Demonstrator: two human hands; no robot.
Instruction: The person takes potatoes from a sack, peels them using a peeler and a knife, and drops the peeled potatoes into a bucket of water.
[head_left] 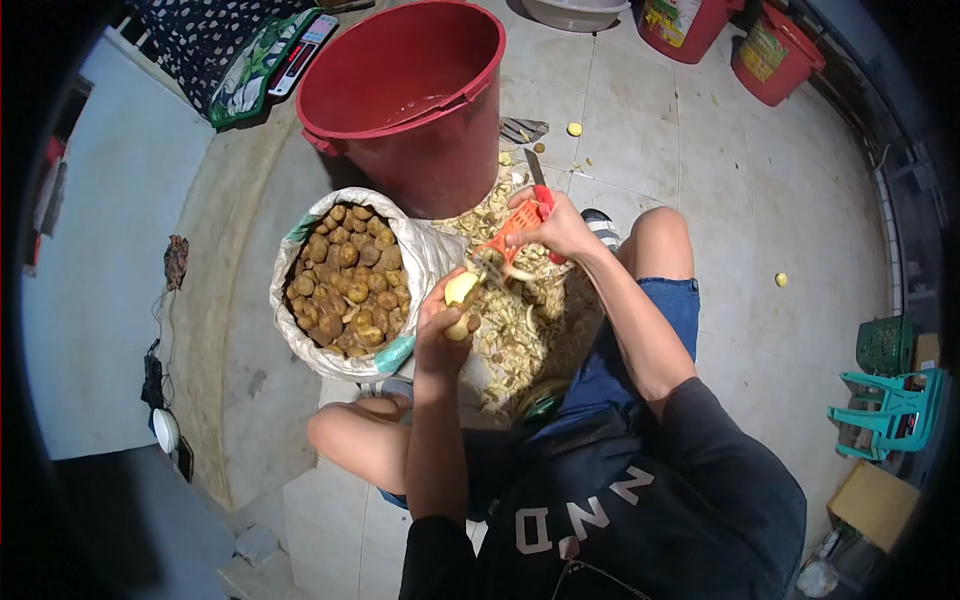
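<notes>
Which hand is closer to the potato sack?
Left: the left hand, holding a partly peeled potato, is just right of the sack; the right hand, with the orange peeler, is farther right.

Now, part of the pale potato [462, 287] is being covered by the fingers of the left hand [438, 332]. Under the fingers of the right hand [560, 232], the orange peeler [520, 219] and the red-handled knife [535, 168] are being partly masked. Between both sets of fingers, the peeler's head is being blurred. Far beyond them, a pale basin [575, 13] is being cropped.
</notes>
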